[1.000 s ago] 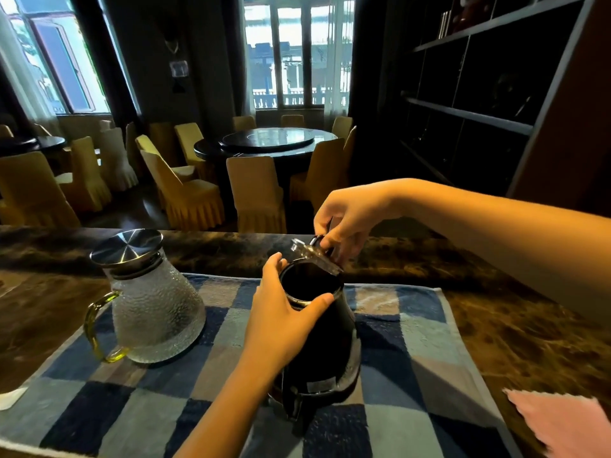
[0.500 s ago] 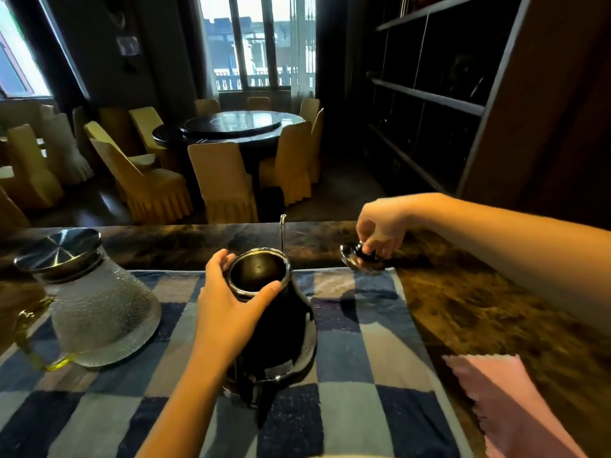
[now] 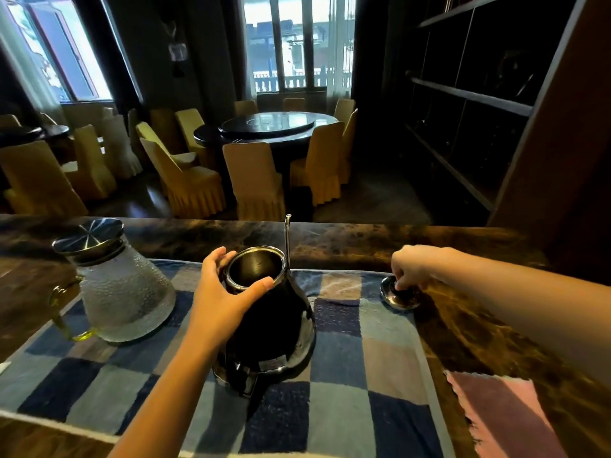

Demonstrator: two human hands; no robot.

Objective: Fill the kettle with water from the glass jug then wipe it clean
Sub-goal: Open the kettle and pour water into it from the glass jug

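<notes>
Pink cloth [image 3: 506, 414] is lying nearest. Left hand [image 3: 224, 299] is gripping the open neck of the kettle [image 3: 274, 328], upright on the checked towel [image 3: 363, 375]; glossy, likely slippery. Glass jug [image 3: 122, 292], left, is looking heavy and fragile: take its handle. Right hand [image 3: 413, 266] is pinching the kettle lid [image 3: 400, 297].

Your right hand [image 3: 410, 269] lifted lid [image 3: 400, 297] off kettle [image 3: 264, 325], carried it rightward; lid now down, well right of kettle.
</notes>
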